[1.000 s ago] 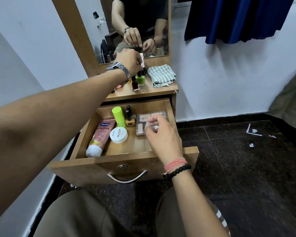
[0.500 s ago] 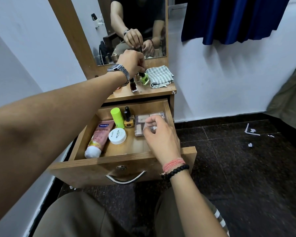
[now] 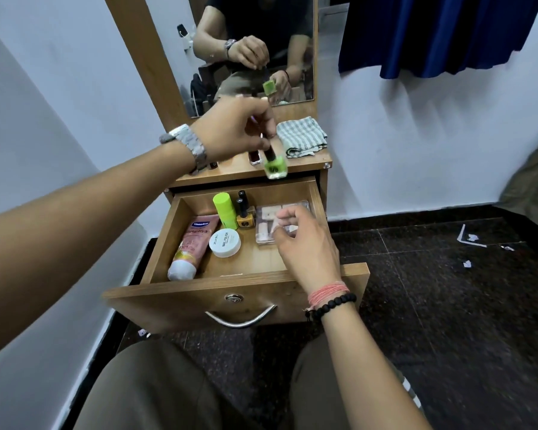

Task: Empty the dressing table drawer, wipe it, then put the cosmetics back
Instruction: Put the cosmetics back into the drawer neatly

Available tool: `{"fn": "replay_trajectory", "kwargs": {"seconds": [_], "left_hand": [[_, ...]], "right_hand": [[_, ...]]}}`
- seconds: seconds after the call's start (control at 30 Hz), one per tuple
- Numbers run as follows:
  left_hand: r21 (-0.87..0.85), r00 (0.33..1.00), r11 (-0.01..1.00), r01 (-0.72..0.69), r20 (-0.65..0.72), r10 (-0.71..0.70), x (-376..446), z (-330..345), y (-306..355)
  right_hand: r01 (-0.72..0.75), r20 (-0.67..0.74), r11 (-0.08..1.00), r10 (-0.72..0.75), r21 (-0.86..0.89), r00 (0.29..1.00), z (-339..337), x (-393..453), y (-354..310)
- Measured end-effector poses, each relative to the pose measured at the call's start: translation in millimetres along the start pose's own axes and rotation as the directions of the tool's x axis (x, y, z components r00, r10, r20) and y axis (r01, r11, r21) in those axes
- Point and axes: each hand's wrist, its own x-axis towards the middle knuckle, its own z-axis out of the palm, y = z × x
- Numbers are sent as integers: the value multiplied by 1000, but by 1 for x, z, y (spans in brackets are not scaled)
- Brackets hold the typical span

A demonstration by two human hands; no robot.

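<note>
The wooden drawer is pulled out. Inside lie a pink tube, a white nail polish remover jar, a lime green stick, a yellow nail polish bottle and a clear palette. My left hand pinches the black cap of a green nail polish bottle, which hangs over the drawer's back edge. My right hand hovers with loosely curled fingers over the palette; whether it touches is unclear.
A checked cloth and a dark nail polish bottle sit on the table top under the mirror. A blue curtain hangs to the right. Paper scraps lie on the dark floor.
My left hand has lifted the green nail polish bottle off the table top and carried it toward me, over the drawer's back edge. My right hand has stayed above the palette.
</note>
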Motion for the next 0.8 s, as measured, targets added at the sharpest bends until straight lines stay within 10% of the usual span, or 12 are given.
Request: {"fn": "replay_trajectory", "kwargs": {"seconds": [0.23,0.8], "left_hand": [[89,979,991,97,171,-112,-60,53,-30],[28,948,954,298,106,-299,-73,95,-57]], "right_hand": [[-1,3,1000,1,-15,1000,1,-1,1],[16,-16,997,-17,-81,1000,7,1,3]]}}
